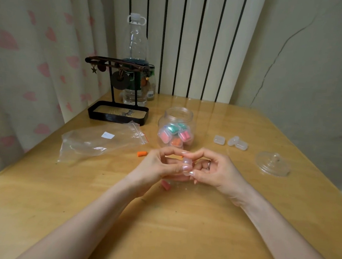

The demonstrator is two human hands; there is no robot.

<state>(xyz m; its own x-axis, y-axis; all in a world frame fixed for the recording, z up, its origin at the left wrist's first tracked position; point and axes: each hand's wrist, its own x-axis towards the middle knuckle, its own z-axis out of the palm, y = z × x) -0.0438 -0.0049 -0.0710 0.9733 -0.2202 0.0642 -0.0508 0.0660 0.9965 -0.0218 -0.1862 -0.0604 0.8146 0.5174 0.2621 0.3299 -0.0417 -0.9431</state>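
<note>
Both hands meet above the middle of the wooden table [178, 232]. My left hand [157, 165] and my right hand [216, 169] together pinch a small clear plastic case [187, 164] between thumbs and fingertips. A pink earplug [166, 185] lies on the table just under my left hand. An orange earplug [142, 153] lies to the left of my hands. Behind them stands an open clear jar [176, 127] holding several small cases with pink, orange and green earplugs.
Three empty clear cases [231, 142] and the jar's clear lid [273, 164] lie at the right. A clear zip bag [101, 142] lies at the left. A black jewellery stand [118, 113], a tall plastic bottle [136, 51] and a small jar stand at the back.
</note>
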